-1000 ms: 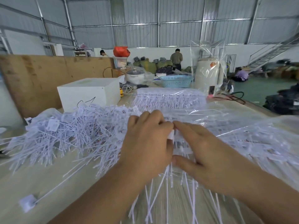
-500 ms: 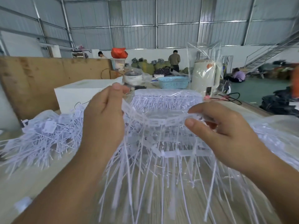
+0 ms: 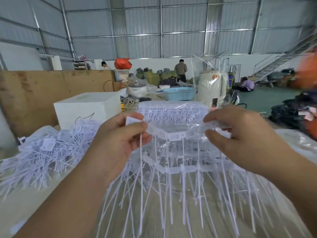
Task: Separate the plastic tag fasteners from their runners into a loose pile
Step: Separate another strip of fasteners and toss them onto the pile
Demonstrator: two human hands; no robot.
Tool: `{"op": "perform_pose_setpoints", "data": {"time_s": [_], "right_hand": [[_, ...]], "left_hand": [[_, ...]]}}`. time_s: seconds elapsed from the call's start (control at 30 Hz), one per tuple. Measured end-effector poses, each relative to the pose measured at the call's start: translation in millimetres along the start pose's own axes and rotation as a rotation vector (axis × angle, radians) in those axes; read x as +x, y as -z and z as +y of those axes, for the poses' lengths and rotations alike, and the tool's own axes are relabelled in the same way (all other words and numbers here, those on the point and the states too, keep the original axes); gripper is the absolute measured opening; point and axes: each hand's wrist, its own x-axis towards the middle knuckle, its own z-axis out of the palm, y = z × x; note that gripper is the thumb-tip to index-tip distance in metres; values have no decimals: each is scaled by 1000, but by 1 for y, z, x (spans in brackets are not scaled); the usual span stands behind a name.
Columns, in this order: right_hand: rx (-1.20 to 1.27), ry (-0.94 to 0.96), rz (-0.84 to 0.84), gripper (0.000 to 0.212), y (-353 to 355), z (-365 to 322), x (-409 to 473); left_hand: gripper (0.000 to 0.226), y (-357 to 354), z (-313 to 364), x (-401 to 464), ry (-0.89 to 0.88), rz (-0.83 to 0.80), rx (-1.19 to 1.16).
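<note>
I hold a strip of white plastic tag fasteners [image 3: 173,134] up in the air over the table, its long tails hanging down. My left hand [image 3: 120,143] pinches the strip's left end, with one fastener head between thumb and fingers. My right hand [image 3: 240,138] grips the strip's right end. A second row of fasteners [image 3: 171,169] hangs below the first. A loose pile of separated fasteners [image 3: 42,157] lies on the table to the left. A clear bag of unseparated fasteners [image 3: 171,112] lies behind my hands.
A white box [image 3: 85,109] stands at the back left in front of a plywood board [image 3: 34,93]. Farther back are a blue basket [image 3: 178,94], a pot, and a wrapped cream appliance [image 3: 211,88]. People work in the hall beyond. Dark clothing is heaped at right.
Both hands lifted a fastener strip from the table and drew apart along it. In the last half second my left hand lowered slightly and turned, now pinching one fastener at the strip's end.
</note>
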Motion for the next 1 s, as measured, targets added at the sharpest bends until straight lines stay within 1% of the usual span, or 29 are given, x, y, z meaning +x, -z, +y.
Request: {"op": "perform_pose_setpoints", "data": {"time_s": [0.13,0.23,0.3,0.33,0.4,0.47,0.53,0.6,0.63,0.7,0.73,0.8,0.87,0.9,0.97,1.0], "right_hand": [[-149,90,-93,30,-3,-1,-7],[-258,118,-175,31,-3,1,-12],[-281,128,-179,29,4,3,-10],[-293,134,-166,28,10,4,-9],[-337,159,-125,26,23,5,-5],[-394,175,-113,26,33,6,-3],[-431,173,-138,23,36,9,-4],[-494,157,-207,17,32,12,-7],[-552,145,-257,19,27,14,-10],[-679,121,-361,29,13,17,-15],[-704,123,-393,34,4,17,-18],[-628,161,-400,44,-15,15,-21],[-476,207,-424,49,-32,9,-22],[-363,210,-453,47,-37,5,-22],[-83,186,-496,35,-44,1,-22],[19,179,-509,29,-45,2,-22]], "left_hand": [[16,-5,-8,-1,161,-18,169],[14,-4,-14,-3,241,-43,466],[14,-3,-16,-5,288,-131,644],[15,-4,-16,-7,307,-211,721],[20,-6,-15,-10,292,-367,838],[21,-11,-14,-12,253,-425,857],[18,-15,-14,-14,236,-413,770],[18,-17,-16,-14,221,-398,706],[16,-18,-17,-15,214,-387,689],[13,-19,-21,-16,186,-374,688],[15,-20,-23,-17,169,-375,700],[20,-23,-27,-19,155,-398,725],[20,-26,-30,-21,157,-421,725],[19,-27,-32,-22,154,-427,732],[16,-27,-35,-22,129,-449,764],[12,-26,-36,-22,123,-461,772]]}}
